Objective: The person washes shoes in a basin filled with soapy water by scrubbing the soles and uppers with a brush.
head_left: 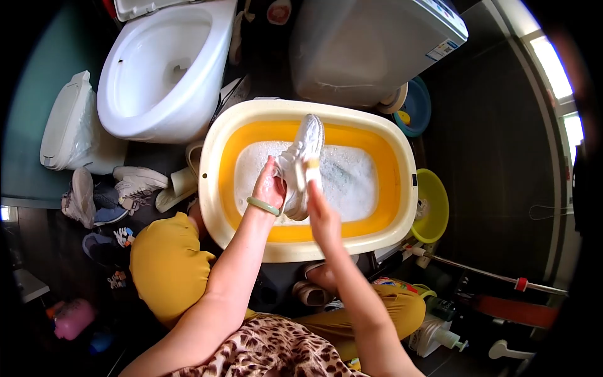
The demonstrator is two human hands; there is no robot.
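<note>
My left hand, with a pale green bangle at the wrist, holds a white sneaker by its opening. The sneaker is tilted on its side above the tub, toe pointing away from me. My right hand, a little blurred, grips a small brush with a pale yellowish head against the sneaker's side; most of its handle is hidden by my fingers. Below is an oval cream tub, yellow inside, with white foamy water.
A white toilet and lidded bin stand at the upper left, a grey washing machine behind the tub. Several shoes lie at left. A lime basin and blue bucket are at right, near a metal pole.
</note>
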